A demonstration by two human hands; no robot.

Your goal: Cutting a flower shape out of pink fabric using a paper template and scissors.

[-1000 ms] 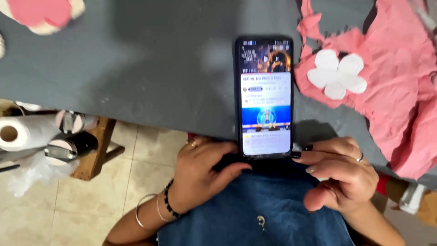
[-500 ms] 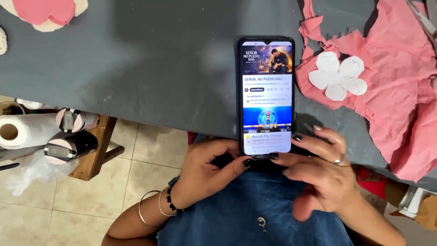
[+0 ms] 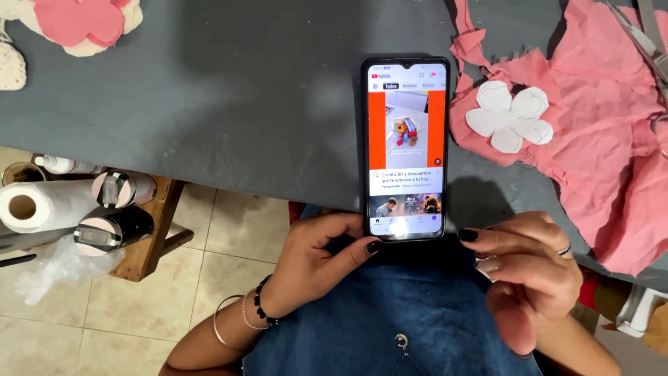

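A black smartphone (image 3: 406, 146) lies flat at the near edge of the grey table (image 3: 229, 104), its lit screen showing an orange picture and small thumbnails. My left hand (image 3: 316, 261) grips the phone's bottom left corner, the thumb with dark nail polish resting on its lower edge. My right hand (image 3: 525, 275), wearing a ring, hovers just right of the phone's bottom edge with fingers apart and holds nothing. Both hands are over my blue denim lap.
Pink fabric (image 3: 598, 139) with a white flower-shaped paper pattern (image 3: 508, 115) lies right of the phone. Scissors (image 3: 643, 42) sit at the far right. A pink and cream flower piece (image 3: 83, 24) is top left. A wooden stool (image 3: 149, 230) holds a paper roll (image 3: 42, 205) and bottles.
The phone screen has changed from a channel page to a feed with an orange picture. My right hand drew back from the screen's bottom to the right.
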